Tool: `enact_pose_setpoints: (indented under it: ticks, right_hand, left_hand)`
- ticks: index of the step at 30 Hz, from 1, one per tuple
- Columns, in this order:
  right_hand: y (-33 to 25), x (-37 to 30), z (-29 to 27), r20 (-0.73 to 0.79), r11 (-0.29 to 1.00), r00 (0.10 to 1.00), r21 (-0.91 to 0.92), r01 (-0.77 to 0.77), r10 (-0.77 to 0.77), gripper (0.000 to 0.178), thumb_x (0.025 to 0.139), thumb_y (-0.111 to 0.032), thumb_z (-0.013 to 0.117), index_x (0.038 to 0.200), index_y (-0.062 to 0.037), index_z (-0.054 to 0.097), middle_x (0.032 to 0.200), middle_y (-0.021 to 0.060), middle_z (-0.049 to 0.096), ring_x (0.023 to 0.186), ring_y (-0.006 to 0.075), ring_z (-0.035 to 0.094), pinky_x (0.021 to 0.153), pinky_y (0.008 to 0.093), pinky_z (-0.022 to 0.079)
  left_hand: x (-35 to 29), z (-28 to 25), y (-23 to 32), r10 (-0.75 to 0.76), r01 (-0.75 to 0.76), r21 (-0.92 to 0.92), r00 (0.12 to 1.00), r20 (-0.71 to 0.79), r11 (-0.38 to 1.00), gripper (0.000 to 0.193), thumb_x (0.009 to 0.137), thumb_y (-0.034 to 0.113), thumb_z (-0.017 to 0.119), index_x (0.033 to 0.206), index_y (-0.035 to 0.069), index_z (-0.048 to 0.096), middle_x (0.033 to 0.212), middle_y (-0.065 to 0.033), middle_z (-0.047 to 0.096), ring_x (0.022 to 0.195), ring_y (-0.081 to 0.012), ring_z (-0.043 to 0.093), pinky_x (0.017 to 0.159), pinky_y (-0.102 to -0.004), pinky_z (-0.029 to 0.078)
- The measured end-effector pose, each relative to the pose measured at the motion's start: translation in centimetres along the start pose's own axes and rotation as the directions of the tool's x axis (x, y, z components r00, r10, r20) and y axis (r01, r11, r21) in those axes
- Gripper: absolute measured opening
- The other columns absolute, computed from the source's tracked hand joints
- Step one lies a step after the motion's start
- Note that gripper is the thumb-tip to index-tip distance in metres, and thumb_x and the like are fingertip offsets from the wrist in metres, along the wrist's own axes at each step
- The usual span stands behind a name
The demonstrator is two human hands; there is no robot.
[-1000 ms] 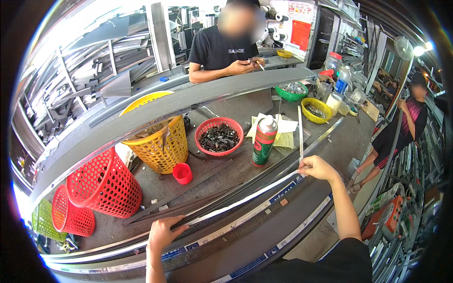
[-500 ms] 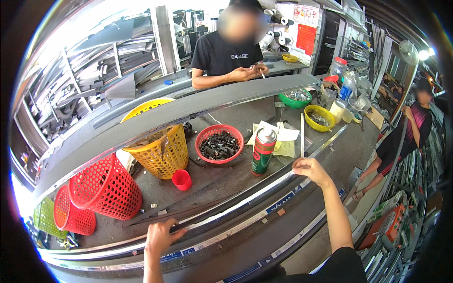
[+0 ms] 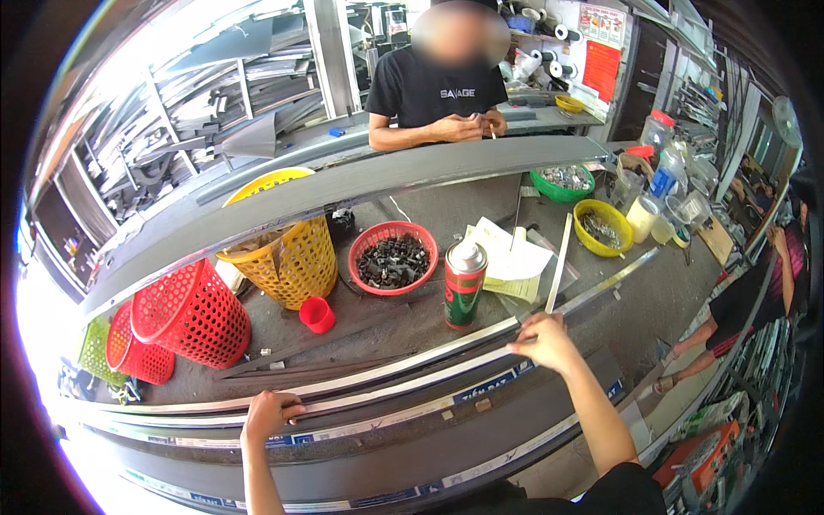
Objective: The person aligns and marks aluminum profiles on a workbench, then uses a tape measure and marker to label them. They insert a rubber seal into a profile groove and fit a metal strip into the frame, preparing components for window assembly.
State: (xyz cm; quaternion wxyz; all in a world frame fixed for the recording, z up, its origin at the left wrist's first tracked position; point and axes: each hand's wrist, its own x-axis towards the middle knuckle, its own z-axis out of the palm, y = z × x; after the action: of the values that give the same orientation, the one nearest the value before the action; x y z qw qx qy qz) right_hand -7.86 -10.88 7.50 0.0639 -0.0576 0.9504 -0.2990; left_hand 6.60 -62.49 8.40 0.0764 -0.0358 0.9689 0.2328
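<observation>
A long narrow pale strip [image 3: 403, 383] runs across the near side of the workbench, in line with a dark profile. My left hand [image 3: 273, 415] is closed round it at the left, fingers curled and thumb pressed in. My right hand [image 3: 543, 340] pinches its right end between thumb and fingers. Just beyond lies a second pale-edged profile [image 3: 412, 354], roughly parallel. A red and green spray can [image 3: 464, 287] stands upright behind my right hand. Another thin white strip [image 3: 559, 264] lies on the bench, its near end by that hand.
A long grey panel [image 3: 343, 180] spans the bench over a yellow basket [image 3: 300, 266]. A red basket [image 3: 394, 259] holds black parts; a small red cup [image 3: 318, 315] stands nearby. Papers [image 3: 506, 257] and a yellow bowl [image 3: 602, 228] lie right. A person [image 3: 439, 99] stands opposite, another far right.
My hands have shifted left and the right one slightly lower. The pale strip now lies apart from the farther profile, with a gap showing. The view has turned a little.
</observation>
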Motion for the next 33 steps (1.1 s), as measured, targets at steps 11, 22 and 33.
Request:
enact_pose_setpoints:
  ticks: [11,22,33]
  right_hand:
    - [2.5,2.1,1.8,0.079,0.977,0.98,0.12,0.174,-0.184,0.033,0.075,-0.038,0.085,0.077,-0.0057,0.075,0.1,0.0138,0.069,0.103,0.0378,0.06,0.099,0.0477,0.043]
    - [3.8,2.3,2.5,0.042,0.966,0.967,0.063,0.249,-0.252,0.03,0.074,-0.036,0.087,0.074,-0.0081,0.076,0.104,0.0136,0.067,0.111,0.0369,0.056,0.098,0.0452,0.044]
    - [3.9,1.7,2.9,-0.072,0.943,0.946,0.094,0.321,-0.315,0.036,0.067,-0.032,0.092,0.063,-0.0061,0.067,0.097,0.0126,0.063,0.101,0.0325,0.058,0.096,0.0427,0.044]
  left_hand:
    - [-0.1,3.6,-0.6,-0.222,0.265,0.118,0.931,-0.29,0.957,0.056,0.096,0.048,0.061,0.064,0.004,0.073,0.05,-0.0119,0.061,0.051,-0.0298,0.065,0.057,-0.0413,0.05]
    - [-0.1,5.4,-1.4,-0.219,0.297,0.118,0.873,-0.436,0.948,0.041,0.085,0.042,0.068,0.072,0.004,0.077,0.055,-0.0146,0.063,0.059,-0.0345,0.067,0.062,-0.044,0.053]
    - [-0.3,5.6,-1.2,-0.219,0.295,0.097,0.859,-0.463,0.951,0.039,0.081,0.041,0.067,0.07,0.005,0.076,0.054,-0.0135,0.063,0.057,-0.0357,0.065,0.061,-0.0444,0.052]
